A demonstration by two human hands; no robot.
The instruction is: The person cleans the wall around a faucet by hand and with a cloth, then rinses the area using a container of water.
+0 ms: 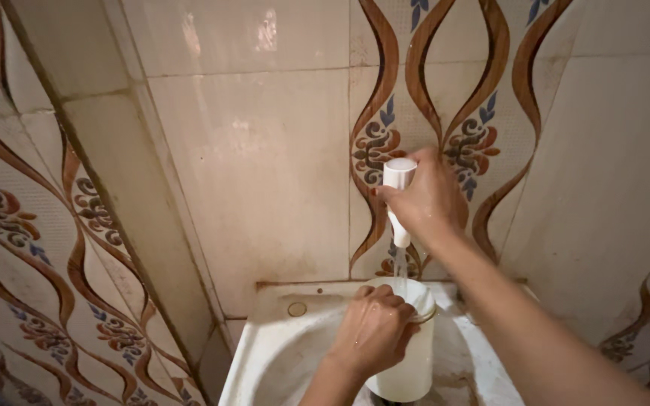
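Observation:
My right hand is raised against the tiled wall and grips a small white spray nozzle, pointing it downward. A thin stream of water falls from it into a white cylindrical container. My left hand wraps around the container's upper rim and holds it upright over the white washbasin. The container's mouth is partly hidden by my fingers.
The basin has a round tap hole on its back ledge and looks stained. Glossy cream tiles with brown wavy bands and blue leaf patterns cover the wall behind and the side wall at left.

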